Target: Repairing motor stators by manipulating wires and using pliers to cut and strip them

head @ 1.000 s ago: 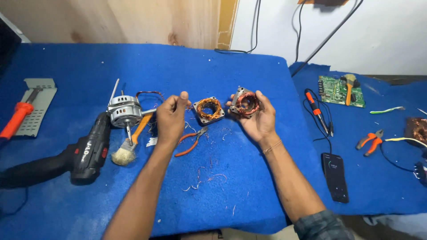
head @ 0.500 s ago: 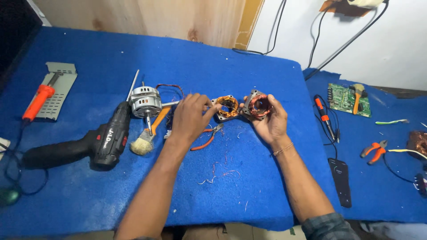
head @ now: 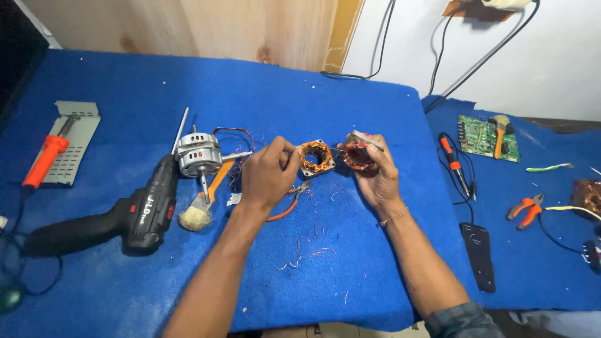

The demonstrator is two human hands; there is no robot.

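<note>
Seen from the head camera, a blue cloth-covered table (head: 188, 81) fills the view, and the person's right hand (head: 374, 178) is curled closed around a copper-wound stator (head: 358, 155), held just above the cloth. The left hand (head: 268, 176) is loosely closed, its fingertips pinched at the edge of a second copper-wound stator (head: 315, 158) that lies between the two hands. Left of them lie a small silver motor (head: 198, 154), a brush (head: 195, 216), a black power drill (head: 134, 216) and orange-handled pliers (head: 288, 203) under the left wrist.
</note>
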